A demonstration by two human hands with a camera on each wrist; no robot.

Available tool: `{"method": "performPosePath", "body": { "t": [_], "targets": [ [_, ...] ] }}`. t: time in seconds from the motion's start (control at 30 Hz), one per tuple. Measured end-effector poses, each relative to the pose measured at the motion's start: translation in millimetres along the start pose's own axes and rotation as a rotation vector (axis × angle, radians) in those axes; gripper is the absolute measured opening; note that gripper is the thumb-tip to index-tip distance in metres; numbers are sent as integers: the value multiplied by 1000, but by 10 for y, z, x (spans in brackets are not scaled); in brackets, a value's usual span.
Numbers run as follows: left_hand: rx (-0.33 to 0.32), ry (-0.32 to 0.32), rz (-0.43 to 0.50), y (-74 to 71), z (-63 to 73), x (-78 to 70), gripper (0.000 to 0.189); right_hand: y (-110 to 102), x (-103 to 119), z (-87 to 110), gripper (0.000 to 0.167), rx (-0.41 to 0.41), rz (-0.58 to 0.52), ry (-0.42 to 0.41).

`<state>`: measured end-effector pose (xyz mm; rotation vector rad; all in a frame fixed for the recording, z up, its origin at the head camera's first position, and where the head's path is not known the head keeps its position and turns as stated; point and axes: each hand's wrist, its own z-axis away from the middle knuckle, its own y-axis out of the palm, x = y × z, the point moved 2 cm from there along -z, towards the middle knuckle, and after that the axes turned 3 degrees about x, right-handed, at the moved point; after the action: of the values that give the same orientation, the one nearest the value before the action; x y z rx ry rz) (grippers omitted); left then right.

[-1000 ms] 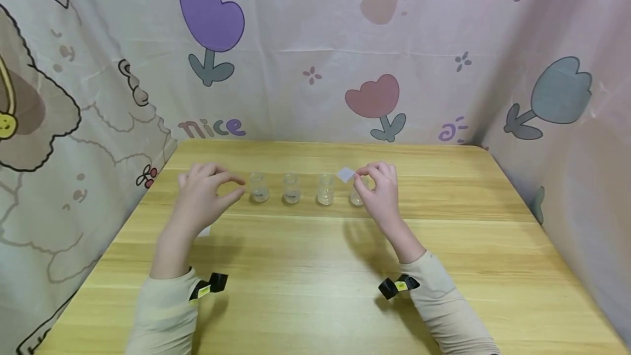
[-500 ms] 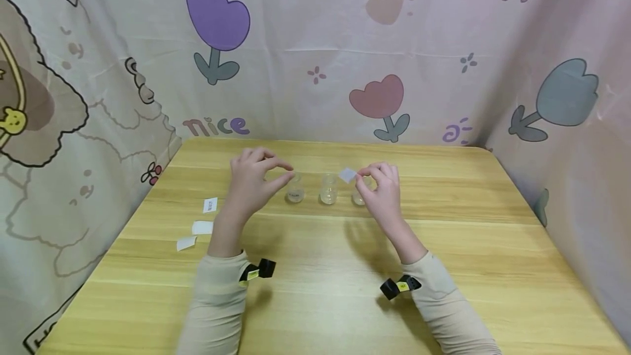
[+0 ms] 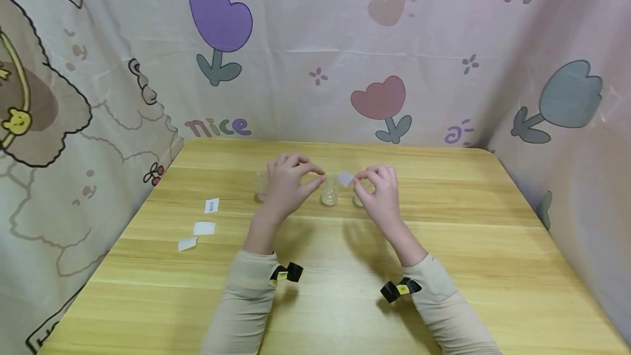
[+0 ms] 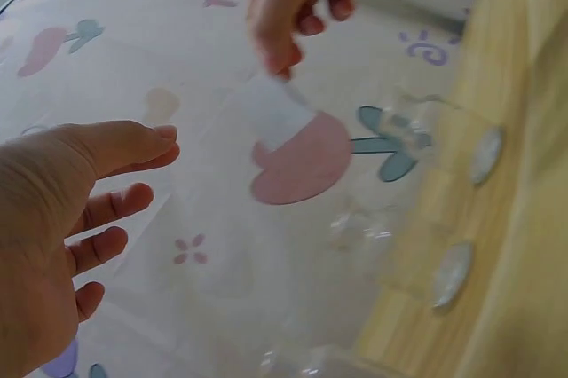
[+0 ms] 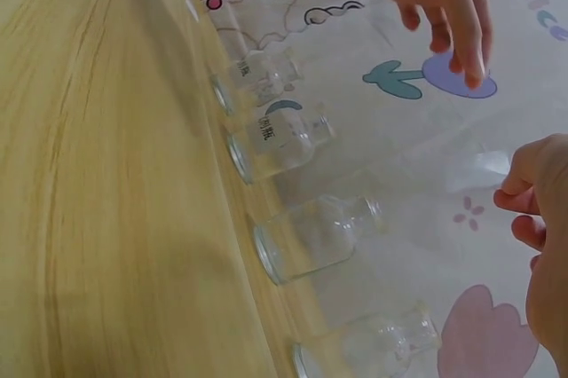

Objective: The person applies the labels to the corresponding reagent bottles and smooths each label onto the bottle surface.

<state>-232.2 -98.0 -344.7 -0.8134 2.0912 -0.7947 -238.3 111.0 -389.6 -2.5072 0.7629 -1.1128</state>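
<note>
My right hand (image 3: 382, 196) pinches a small white sticker label (image 3: 345, 178) by its edge, raised near the bottles. My left hand (image 3: 291, 188) reaches toward the label in the air, thumb and forefinger apart with nothing between them. In the right wrist view, several clear glass bottles stand in a row. Two at the far end carry printed labels: one labelled bottle (image 5: 275, 145) and another labelled bottle (image 5: 257, 81). The nearer plain bottle (image 5: 311, 238) and end bottle (image 5: 366, 342) show bare glass. In the head view my left hand hides one bottle.
On the wooden table (image 3: 340, 300), left of the bottles, lie a printed label (image 3: 211, 205), a blank white piece (image 3: 204, 228) and another white piece (image 3: 187, 243). A patterned curtain (image 3: 305, 26) hangs behind the table and along both sides.
My left hand has moved right, from beside the leftmost bottle to close by the label, uncovering the white pieces on the left. My right hand stays nearly still with the label.
</note>
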Motion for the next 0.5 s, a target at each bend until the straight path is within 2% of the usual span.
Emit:
{"method": "performPosePath", "body": {
  "t": [0.13, 0.37, 0.5],
  "targets": [
    [7, 43, -34, 133, -36, -24, 13, 4, 12, -3, 5, 17, 15, -30],
    [22, 69, -86, 257, -19, -31, 16, 37, 57, 3, 6, 38, 25, -147],
    [20, 95, -93, 313, 5, -52, 14, 45, 67, 25, 5, 60, 22, -158]
  ]
}}
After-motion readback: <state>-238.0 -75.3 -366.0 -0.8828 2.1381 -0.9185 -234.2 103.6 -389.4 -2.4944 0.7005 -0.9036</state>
